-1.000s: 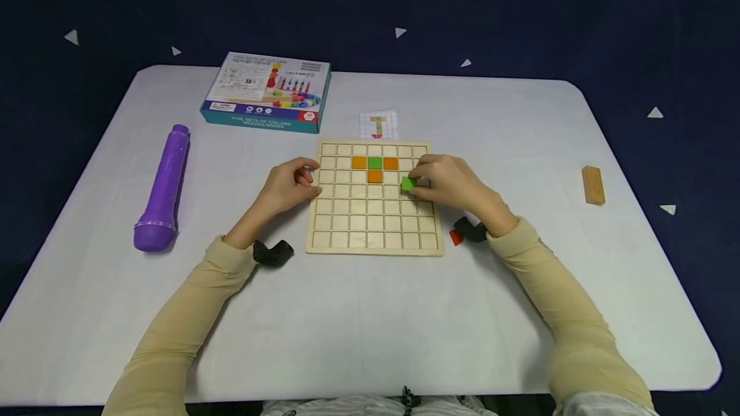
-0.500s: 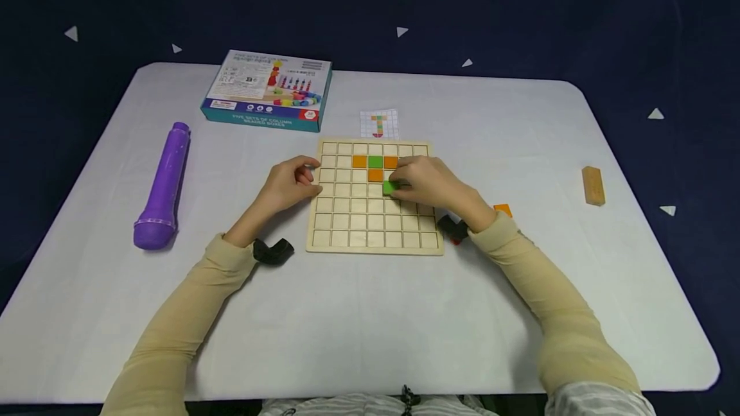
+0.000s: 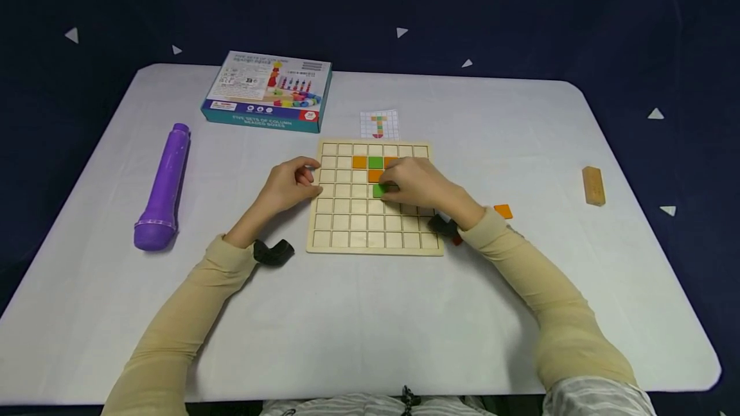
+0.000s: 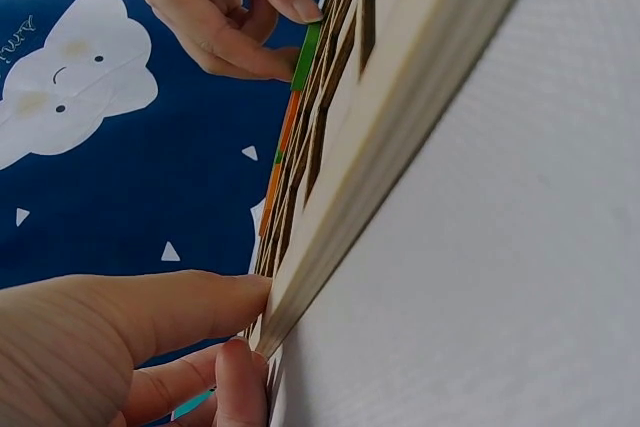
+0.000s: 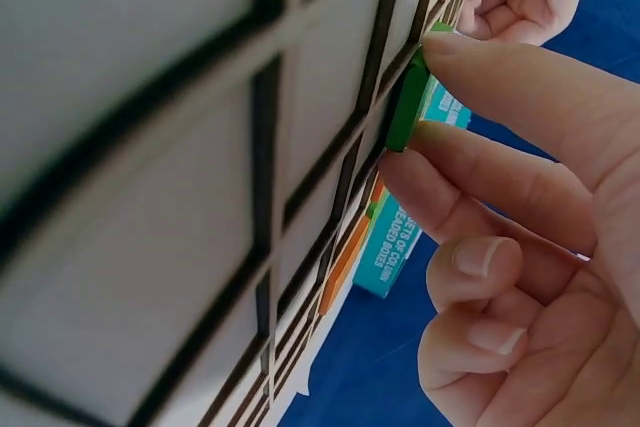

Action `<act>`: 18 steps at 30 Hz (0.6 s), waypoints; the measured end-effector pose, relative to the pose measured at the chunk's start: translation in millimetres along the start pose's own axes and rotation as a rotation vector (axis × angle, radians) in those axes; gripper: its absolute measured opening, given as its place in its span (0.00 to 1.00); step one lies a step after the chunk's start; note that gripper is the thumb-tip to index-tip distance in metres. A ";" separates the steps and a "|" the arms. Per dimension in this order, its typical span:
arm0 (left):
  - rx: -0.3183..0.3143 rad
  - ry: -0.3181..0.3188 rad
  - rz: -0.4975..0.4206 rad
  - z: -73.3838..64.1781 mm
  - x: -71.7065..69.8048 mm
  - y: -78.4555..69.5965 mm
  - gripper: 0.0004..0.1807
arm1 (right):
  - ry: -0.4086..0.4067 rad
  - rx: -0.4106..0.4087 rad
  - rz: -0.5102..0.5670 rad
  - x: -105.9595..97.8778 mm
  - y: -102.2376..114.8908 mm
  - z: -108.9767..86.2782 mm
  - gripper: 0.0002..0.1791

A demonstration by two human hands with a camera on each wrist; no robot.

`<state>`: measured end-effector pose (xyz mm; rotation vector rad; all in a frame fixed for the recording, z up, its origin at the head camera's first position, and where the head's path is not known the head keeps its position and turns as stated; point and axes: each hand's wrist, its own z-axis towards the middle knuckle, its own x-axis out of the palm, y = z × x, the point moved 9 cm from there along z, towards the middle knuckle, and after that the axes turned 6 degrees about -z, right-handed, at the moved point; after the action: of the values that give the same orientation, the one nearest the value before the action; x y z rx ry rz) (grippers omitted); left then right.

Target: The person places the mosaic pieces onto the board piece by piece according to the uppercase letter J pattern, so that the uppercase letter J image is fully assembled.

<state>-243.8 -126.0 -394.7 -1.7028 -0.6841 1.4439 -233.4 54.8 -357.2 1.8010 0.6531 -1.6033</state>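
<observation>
A wooden grid board (image 3: pixel 374 239) lies flat on the table. My left hand (image 3: pixel 287 183) holds its left edge, thumb and fingertips against the rim in the left wrist view. Over the board, my right hand (image 3: pixel 421 182) pinches a green square tile (image 5: pixel 408 97) between thumb and fingers. That tile is tilted against the grid, just below an orange tile (image 3: pixel 374 176); whether it sits inside a cell I cannot tell. Above are an orange tile (image 3: pixel 360 162), a green tile (image 3: pixel 375 162) and another orange tile (image 3: pixel 390 161), partly covered by my right hand.
Behind the board lies a pattern card (image 3: pixel 379 124). A boxed toy set (image 3: pixel 266 92) and a purple microphone-shaped object (image 3: pixel 162 191) are at the left. An orange piece (image 3: pixel 503 211) and a mostly hidden red piece (image 3: pixel 457 240) lie by my right wrist; a wooden block (image 3: pixel 593 185) is far right.
My right hand has moved left across the board with the green tile, to just below the lower orange tile. The orange piece by the right sleeve has come into view. My left hand stays put.
</observation>
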 end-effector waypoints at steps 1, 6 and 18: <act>0.001 0.000 0.002 0.1 0.2 0.0 0.24 | 0.000 0.003 0.003 0.3 0.2 0.5 0.12; 0.002 0.003 0.006 0.8 0.4 0.0 0.24 | 0.005 0.019 0.013 1.7 0.3 2.7 0.13; -0.008 0.006 -0.005 -0.6 0.3 -1.4 0.24 | -0.031 -0.021 0.037 0.0 6.8 5.0 0.12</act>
<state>-243.0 -125.0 -393.6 -1.7097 -0.6913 1.4340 -231.8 46.6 -356.7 1.7595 0.6171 -1.5910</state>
